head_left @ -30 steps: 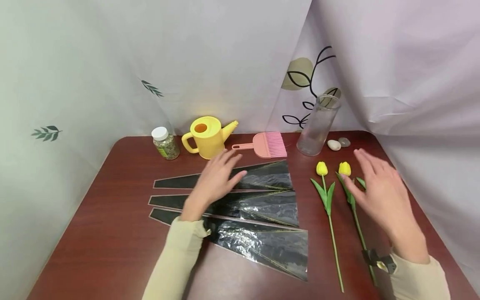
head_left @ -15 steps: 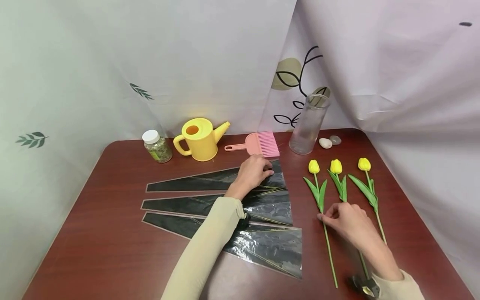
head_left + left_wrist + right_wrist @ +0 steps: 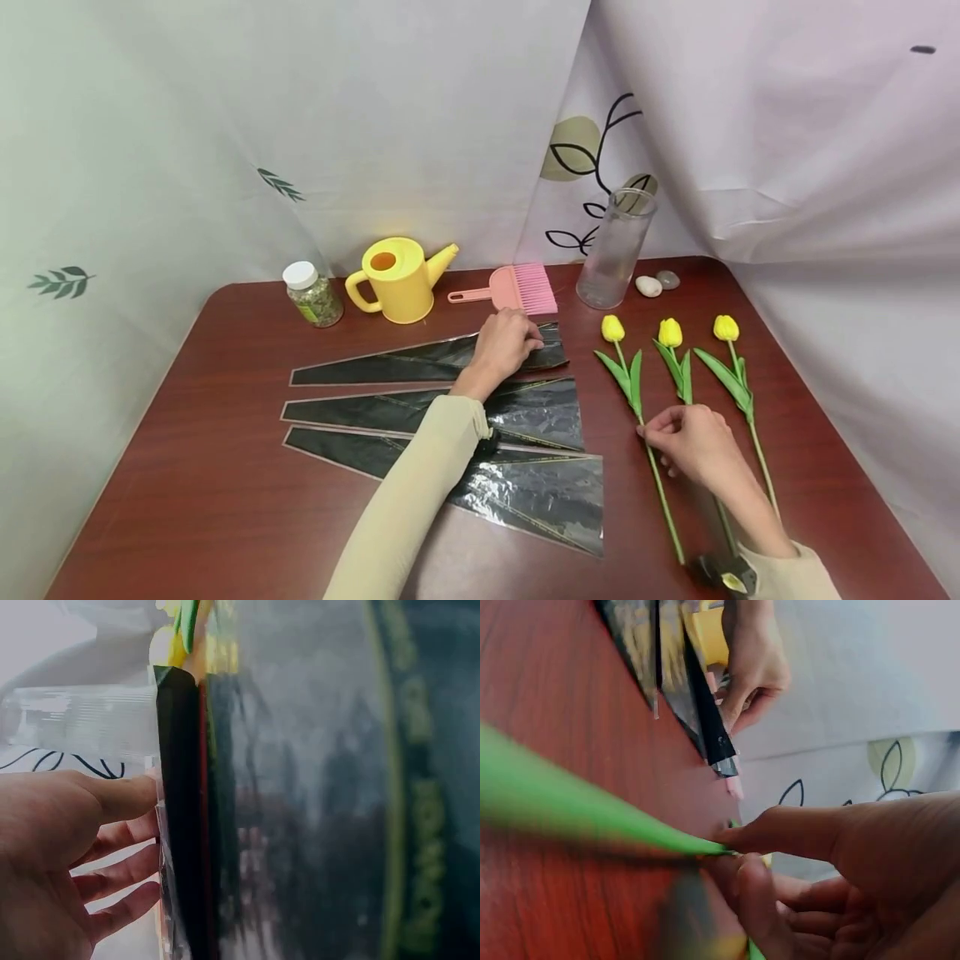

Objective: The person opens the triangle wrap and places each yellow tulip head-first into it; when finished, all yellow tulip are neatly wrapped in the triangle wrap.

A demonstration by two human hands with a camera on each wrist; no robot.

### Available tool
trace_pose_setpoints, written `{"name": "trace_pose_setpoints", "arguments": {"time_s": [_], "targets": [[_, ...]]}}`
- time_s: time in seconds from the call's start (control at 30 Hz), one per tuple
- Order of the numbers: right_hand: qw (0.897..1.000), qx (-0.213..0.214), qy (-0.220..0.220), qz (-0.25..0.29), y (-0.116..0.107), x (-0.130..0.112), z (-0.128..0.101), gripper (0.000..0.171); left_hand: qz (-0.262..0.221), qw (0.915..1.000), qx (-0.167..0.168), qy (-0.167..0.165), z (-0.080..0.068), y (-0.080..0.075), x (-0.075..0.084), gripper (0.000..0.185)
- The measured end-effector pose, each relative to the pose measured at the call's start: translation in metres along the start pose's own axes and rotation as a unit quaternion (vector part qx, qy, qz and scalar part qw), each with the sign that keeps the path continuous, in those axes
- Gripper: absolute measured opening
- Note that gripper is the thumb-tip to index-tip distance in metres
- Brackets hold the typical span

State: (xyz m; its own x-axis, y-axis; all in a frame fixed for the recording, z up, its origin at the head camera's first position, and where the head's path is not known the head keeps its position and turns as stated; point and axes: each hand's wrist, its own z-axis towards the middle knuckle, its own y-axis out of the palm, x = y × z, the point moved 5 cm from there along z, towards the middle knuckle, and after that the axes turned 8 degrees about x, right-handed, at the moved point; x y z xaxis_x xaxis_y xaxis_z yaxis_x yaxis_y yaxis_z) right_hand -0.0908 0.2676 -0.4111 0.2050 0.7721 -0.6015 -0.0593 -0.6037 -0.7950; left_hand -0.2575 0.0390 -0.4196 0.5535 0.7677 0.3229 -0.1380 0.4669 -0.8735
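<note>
Three tapered black-and-clear flower sleeves lie fanned on the table. My left hand [image 3: 501, 346] pinches the wide right end of the farthest sleeve [image 3: 375, 367], whose near corner is curled up. Close up in the left wrist view, thumb and fingers are at the edge of the plastic. On the right, three yellow artificial tulips lie side by side. My right hand [image 3: 697, 442] pinches the green stem of the leftmost tulip [image 3: 612, 328] below its leaves. That hand partly hides the stem of the middle tulip [image 3: 670, 332]. The right tulip [image 3: 725, 327] lies beyond it.
Along the back stand a jar [image 3: 313, 296] with a white lid, a yellow watering can [image 3: 401, 283] and a clear cylindrical vase [image 3: 615, 254]. A pink brush and dustpan [image 3: 510, 290] lies between can and vase. Two stones [image 3: 649, 286] sit by the vase. Curtains hang behind.
Both hands came down from above the table, moving inward: the left to the far sleeve, the right to the left tulip. The sleeve's corner has curled up, and the tulip's head has shifted left.
</note>
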Motion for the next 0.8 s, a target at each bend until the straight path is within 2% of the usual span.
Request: {"name": "trace_pose_setpoints", "arguments": {"time_s": [0.17,0.23,0.27,0.3,0.33,0.37,0.47,0.5,0.53,0.6,0.7,0.8], "targets": [[0.995,0.037,-0.011,0.089,-0.011,0.0,0.004,0.019,-0.002,0.9999,0.007,0.011,-0.001,-0.006,0.003,0.01],[0.987,0.048,-0.009,0.155,-0.015,0.0,0.008,0.022,-0.008,0.9998,0.01,0.015,-0.002,-0.007,0.004,0.01],[0.978,0.054,0.001,0.203,-0.017,0.0,0.011,0.024,-0.011,0.9997,0.01,0.017,-0.002,-0.008,0.004,0.009],[0.964,0.061,0.016,0.259,-0.018,0.0,0.014,0.025,-0.016,0.9997,0.011,0.017,-0.002,-0.008,0.004,0.009],[0.945,0.07,0.033,0.318,-0.019,0.0,0.017,0.025,-0.021,0.9996,0.01,0.018,-0.002,-0.009,0.004,0.008],[0.921,0.084,0.05,0.376,-0.02,0.0,0.021,0.024,-0.026,0.9995,0.01,0.018,-0.003,-0.009,0.004,0.008],[0.832,0.133,0.09,0.531,-0.021,0.0,0.033,0.019,-0.041,0.999,0.009,0.016,-0.004,-0.01,0.003,0.007],[0.807,0.145,0.097,0.563,-0.021,0.0,0.037,0.017,-0.045,0.9988,0.009,0.015,-0.004,-0.01,0.002,0.008],[0.787,0.153,0.104,0.588,-0.021,-0.001,0.041,0.015,-0.049,0.9986,0.009,0.014,-0.004,-0.011,0.002,0.008],[0.758,0.169,0.118,0.619,-0.021,-0.001,0.049,0.014,-0.056,0.9983,0.012,0.011,-0.005,-0.012,0.002,0.008],[0.725,0.187,0.151,0.646,-0.019,0.001,0.06,0.017,-0.065,0.9977,0.016,0.009,-0.005,-0.013,0.002,0.008],[0.691,0.231,0.174,0.663,-0.021,0.006,0.069,0.02,-0.072,0.9971,0.019,0.013,-0.004,-0.014,0.003,0.008]]}}
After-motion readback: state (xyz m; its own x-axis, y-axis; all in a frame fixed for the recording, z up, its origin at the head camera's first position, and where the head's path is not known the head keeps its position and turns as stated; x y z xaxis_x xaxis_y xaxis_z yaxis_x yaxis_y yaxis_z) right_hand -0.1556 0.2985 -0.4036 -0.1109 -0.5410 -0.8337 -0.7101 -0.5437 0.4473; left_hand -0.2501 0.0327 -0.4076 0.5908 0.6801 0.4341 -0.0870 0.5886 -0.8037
